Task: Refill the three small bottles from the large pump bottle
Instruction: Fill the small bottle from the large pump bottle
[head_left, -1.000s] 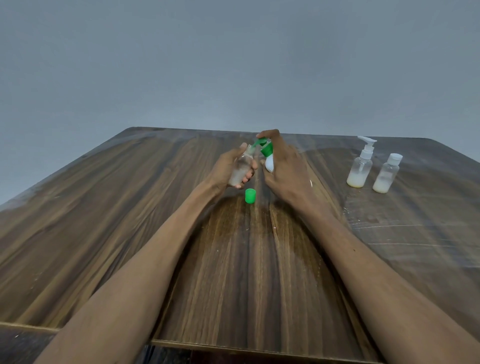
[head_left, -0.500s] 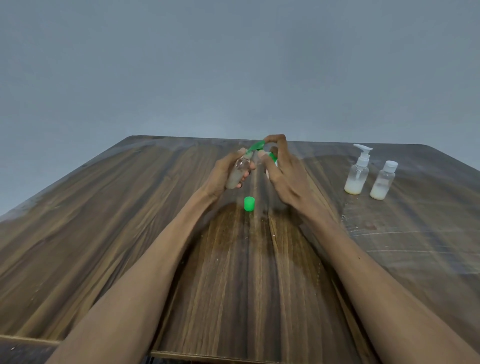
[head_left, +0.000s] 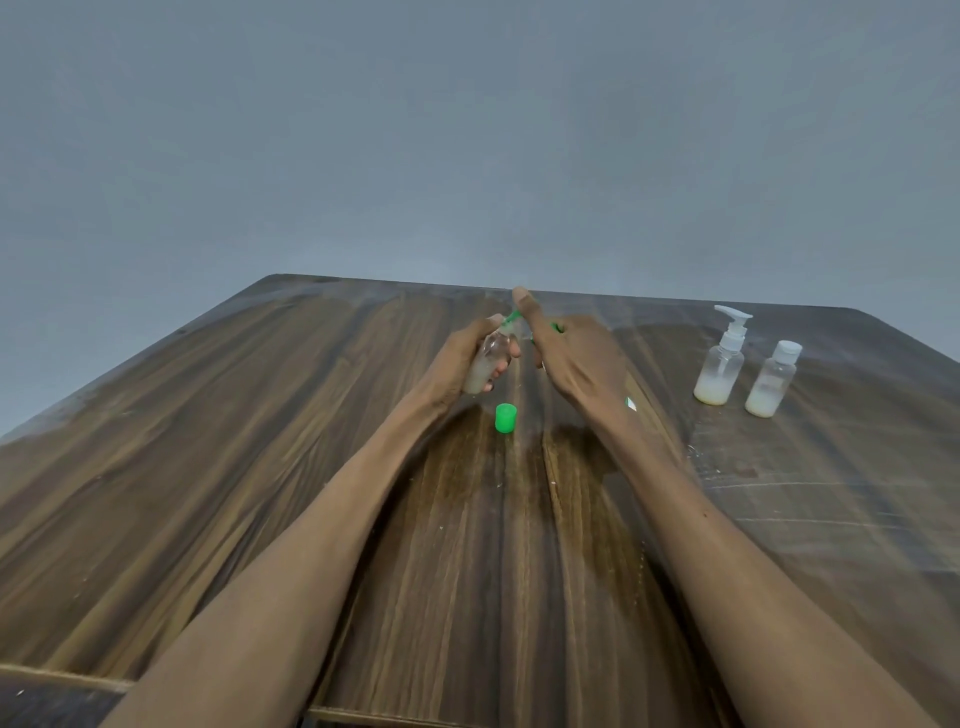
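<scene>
Wooden table (head_left: 218, 467), grey wall behind.

Left hand (head_left: 462, 358) raised over table centre, fingers curled round small clear bottle (head_left: 488, 358); bottle tilted, neck up toward the right, whitish liquid in lower part, cap off.

Green cap (head_left: 505, 418) upright on table just below both hands, touching neither.

Right hand (head_left: 566, 353) immediately right of held bottle, back of hand to camera. Thumb extended upward; other fingers hidden behind hand, so cannot tell if curled or spread. Green pump nozzle (head_left: 511, 316) visible between the hands at held bottle's mouth; green bit also showing past the knuckles. Body of large pump bottle hidden by hand; grip not confirmed.

Far right, well apart from hands: clear bottle with white pump (head_left: 723, 364) and, just beside it, clear bottle with white cap (head_left: 773, 379). Both upright, each with pale liquid at bottom.
</scene>
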